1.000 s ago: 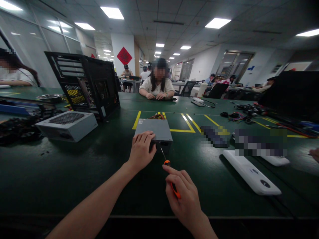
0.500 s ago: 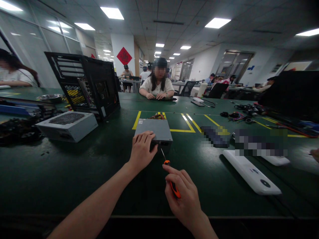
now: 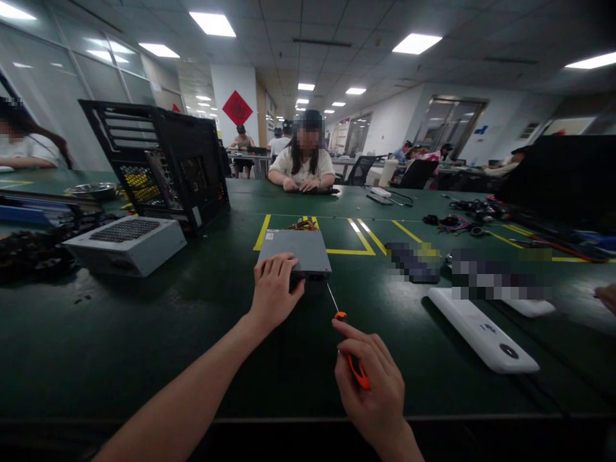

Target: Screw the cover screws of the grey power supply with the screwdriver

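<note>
A grey computer power supply (image 3: 308, 250) lies in front of me, its coloured wires (image 3: 303, 224) bunched at the far side. My left hand (image 3: 276, 282) grips its near left part, fingers over the top and thumb against the near face. In my right hand (image 3: 373, 375) is a screwdriver (image 3: 359, 372) with an orange and black handle, closed in the fingers. The index finger lies along the handle near the shaft. Its thin metal shaft points up and left, with the tip by the power supply's near right corner; whether it touches cannot be made out.
A second power supply (image 3: 128, 247) and a black computer case (image 3: 163, 167) stand to the left, beside dark cables (image 3: 36, 250). On the right are a white oblong device (image 3: 481, 330), a blurred phone-like object (image 3: 411, 262) and cables (image 3: 476, 212). A person (image 3: 303, 154) sits opposite.
My right hand has moved right with the screwdriver, and the tip has shifted from the middle of the near face to the right corner. My left hand stays on the power supply.
</note>
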A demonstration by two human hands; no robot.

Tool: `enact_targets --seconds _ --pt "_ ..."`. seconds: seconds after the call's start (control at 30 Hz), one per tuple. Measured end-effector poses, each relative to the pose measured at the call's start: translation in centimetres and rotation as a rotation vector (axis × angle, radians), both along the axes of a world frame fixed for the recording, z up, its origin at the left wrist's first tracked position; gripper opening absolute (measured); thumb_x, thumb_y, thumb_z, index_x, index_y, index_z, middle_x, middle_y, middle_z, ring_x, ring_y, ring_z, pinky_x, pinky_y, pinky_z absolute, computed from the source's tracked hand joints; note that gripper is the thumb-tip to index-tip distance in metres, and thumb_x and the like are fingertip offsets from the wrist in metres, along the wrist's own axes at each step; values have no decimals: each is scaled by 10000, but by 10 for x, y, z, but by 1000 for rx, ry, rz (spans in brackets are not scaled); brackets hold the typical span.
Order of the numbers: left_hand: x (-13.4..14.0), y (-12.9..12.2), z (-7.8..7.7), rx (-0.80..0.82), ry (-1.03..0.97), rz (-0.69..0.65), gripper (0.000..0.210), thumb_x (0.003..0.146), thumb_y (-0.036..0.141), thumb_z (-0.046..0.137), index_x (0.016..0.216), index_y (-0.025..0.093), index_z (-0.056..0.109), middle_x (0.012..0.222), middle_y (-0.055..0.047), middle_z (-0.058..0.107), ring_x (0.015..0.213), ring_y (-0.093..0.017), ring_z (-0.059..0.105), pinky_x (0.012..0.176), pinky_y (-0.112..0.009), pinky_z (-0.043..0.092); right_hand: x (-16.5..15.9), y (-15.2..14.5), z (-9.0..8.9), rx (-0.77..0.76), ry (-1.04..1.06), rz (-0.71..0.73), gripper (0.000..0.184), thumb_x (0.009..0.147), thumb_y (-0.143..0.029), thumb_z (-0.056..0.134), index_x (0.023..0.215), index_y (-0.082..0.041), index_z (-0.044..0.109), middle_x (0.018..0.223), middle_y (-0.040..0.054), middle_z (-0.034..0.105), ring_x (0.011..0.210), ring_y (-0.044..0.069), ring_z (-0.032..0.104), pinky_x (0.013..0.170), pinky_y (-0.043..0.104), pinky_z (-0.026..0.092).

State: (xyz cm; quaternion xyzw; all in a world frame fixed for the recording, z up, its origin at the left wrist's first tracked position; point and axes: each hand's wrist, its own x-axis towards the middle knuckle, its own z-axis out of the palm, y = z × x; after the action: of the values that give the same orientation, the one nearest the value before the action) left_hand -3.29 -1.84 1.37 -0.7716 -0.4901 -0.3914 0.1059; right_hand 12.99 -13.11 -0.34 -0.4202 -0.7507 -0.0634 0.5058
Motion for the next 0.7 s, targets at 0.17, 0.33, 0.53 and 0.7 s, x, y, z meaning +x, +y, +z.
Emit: enact_targets --seconds 0.17,0.33,0.53,0.7 --pt "-1 0 0 -3 10 -1 291 771 244 548 1053 203 491 1188 -71 537 1120 -231 455 958 -414 285 1 1 -2 -7 14 3 190 738 -32 498 850 -184 519 1030 114 639 728 167 592 623 319 468" --pt "0 0 0 -1 3 -4 298 770 246 549 1061 207 498 1180 -77 543 1115 -239 461 961 -428 287 5 -1 1 69 136 -25 245 745 -56 531 952 -186 513 1107 126 604 912 205 607 724 350 487" --pt "-1 -3 2 -9 3 -21 282 819 253 485 1096 199 490 1194 -81 540 1144 -222 453 1014 -434 245 31 48 54 -77 469 -227 181 782 -278 572 939 -195 538 801 26 615 745 161 586 688 321 461" --pt "1 -10 4 -25 -12 -32 272 844 242 443 1106 198 499 1194 -78 542 1169 -210 442 1044 -433 231 32 141 69 -727 728 -6 75 785 -245 550 767 -177 525 654 -38 534 528 70 474 481 205 378"
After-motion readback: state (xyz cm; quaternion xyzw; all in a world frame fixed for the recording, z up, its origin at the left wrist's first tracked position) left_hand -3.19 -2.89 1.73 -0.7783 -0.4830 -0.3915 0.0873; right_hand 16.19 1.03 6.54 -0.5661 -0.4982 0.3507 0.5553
